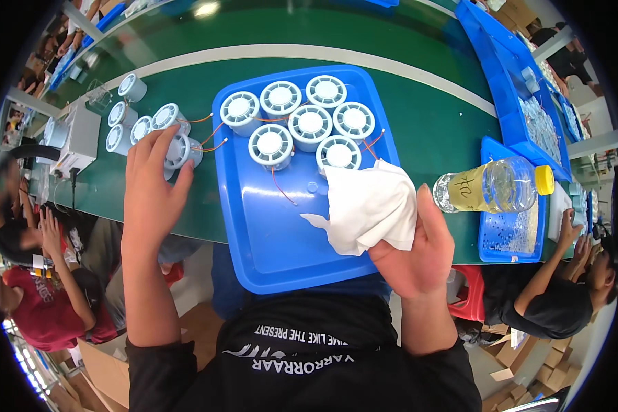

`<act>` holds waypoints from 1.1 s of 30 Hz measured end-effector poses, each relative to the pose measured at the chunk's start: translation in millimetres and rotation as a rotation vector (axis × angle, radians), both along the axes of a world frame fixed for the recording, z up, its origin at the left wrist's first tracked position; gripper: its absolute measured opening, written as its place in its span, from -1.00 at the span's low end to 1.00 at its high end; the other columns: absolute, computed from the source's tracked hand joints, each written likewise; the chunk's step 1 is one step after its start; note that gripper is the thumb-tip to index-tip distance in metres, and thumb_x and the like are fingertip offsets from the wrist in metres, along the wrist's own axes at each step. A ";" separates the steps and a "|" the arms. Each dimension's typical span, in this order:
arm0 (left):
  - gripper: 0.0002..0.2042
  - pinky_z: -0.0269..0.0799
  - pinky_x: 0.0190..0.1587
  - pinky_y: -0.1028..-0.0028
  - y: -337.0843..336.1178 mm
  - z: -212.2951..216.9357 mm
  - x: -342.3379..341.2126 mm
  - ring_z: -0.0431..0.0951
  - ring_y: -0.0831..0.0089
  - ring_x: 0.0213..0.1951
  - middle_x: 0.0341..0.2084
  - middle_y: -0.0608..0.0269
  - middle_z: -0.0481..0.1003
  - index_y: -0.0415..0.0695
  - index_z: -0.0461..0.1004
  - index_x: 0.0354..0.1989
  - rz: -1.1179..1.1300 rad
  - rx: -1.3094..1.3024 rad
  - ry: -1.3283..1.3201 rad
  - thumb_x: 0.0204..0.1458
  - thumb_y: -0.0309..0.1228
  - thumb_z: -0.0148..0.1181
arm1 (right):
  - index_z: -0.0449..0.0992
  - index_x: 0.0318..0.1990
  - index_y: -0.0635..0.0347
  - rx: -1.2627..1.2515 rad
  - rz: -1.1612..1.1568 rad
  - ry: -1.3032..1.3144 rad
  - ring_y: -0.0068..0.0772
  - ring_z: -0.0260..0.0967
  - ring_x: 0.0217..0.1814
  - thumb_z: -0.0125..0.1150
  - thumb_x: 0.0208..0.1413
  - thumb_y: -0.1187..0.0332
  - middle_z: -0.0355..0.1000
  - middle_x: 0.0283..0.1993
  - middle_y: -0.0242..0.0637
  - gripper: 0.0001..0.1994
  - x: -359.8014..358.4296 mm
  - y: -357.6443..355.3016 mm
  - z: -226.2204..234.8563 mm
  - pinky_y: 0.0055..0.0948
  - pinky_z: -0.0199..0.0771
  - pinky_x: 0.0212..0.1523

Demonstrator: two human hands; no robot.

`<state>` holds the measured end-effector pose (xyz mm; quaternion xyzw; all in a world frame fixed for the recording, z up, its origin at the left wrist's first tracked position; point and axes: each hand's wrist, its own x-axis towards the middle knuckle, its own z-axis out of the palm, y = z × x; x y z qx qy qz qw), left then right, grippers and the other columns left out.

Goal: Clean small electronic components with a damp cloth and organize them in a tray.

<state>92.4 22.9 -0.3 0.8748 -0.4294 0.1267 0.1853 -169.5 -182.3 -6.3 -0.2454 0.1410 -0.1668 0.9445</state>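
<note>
My left hand (151,185) reaches to the left of the blue tray (268,240) and its fingers touch a small round white fan unit (180,150) with orange wires. My right hand (415,247) grips a crumpled white cloth (371,206) over the tray's right edge. Several white round fan units (309,123) stand packed in the far half of the tray, with thin red and orange wires trailing from them. The tray's near half is bare blue plastic.
More white fan units (127,123) lie on the green bench (405,103) at the left beside a grey box (79,137). A clear bottle with a yellow cap (494,187) lies on a smaller blue tray (511,237) at the right. People sit on both sides.
</note>
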 end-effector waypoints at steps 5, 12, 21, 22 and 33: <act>-0.57 0.37 0.11 0.22 -33.8 21.3 -30.1 0.44 0.05 0.04 -0.04 0.02 0.47 -0.16 0.49 0.07 -0.114 -0.086 0.082 0.00 -0.37 0.38 | 0.13 0.41 0.30 0.018 -0.003 0.050 -0.17 0.30 0.35 -0.27 0.45 0.06 0.31 0.35 -0.14 -0.43 -0.3 -8.0 2.7 -0.20 0.27 0.29; -0.53 0.47 0.03 0.24 -69.6 16.8 -60.6 0.50 0.04 0.04 -0.03 0.09 0.49 -0.13 0.44 0.05 -0.191 0.057 0.207 -0.07 -0.37 0.42 | 0.51 0.09 0.28 -1.302 0.087 0.464 -0.12 0.49 -0.18 -0.10 0.45 0.11 0.55 -0.19 -0.11 -0.58 -20.8 -21.3 27.5 -0.38 0.43 -0.11; -0.51 0.55 -0.06 0.22 -72.4 3.6 -63.6 0.57 0.00 -0.05 0.04 0.06 0.44 -0.12 0.30 0.09 -0.172 0.032 0.426 -0.02 -0.49 0.35 | 0.53 0.08 0.34 -0.699 0.258 0.357 -0.72 0.29 -0.20 0.02 0.41 0.08 0.51 -0.20 -0.46 -0.56 -45.2 -37.2 1.2 -0.59 0.29 -0.17; -0.51 0.55 -0.06 0.22 -70.9 0.1 -63.9 0.57 0.00 -0.05 0.04 0.06 0.44 -0.12 0.30 0.09 -0.174 0.034 0.426 -0.02 -0.49 0.35 | 0.49 0.14 0.38 -0.623 0.293 0.356 -0.65 0.34 -0.13 -0.03 0.43 0.06 0.51 -0.12 -0.40 -0.51 -45.7 -36.2 -1.1 -0.58 0.32 -0.08; -0.31 0.53 0.07 0.44 -28.4 4.0 -106.8 0.57 0.36 0.04 -0.03 0.08 0.52 -0.25 0.24 0.27 -0.234 -0.600 1.527 -0.08 -0.76 0.38 | 0.34 0.26 0.41 -0.557 -0.034 0.344 -0.39 0.41 0.10 -0.21 0.46 0.02 0.45 0.17 -0.14 -0.44 -13.8 -16.0 -9.8 -0.37 0.33 0.09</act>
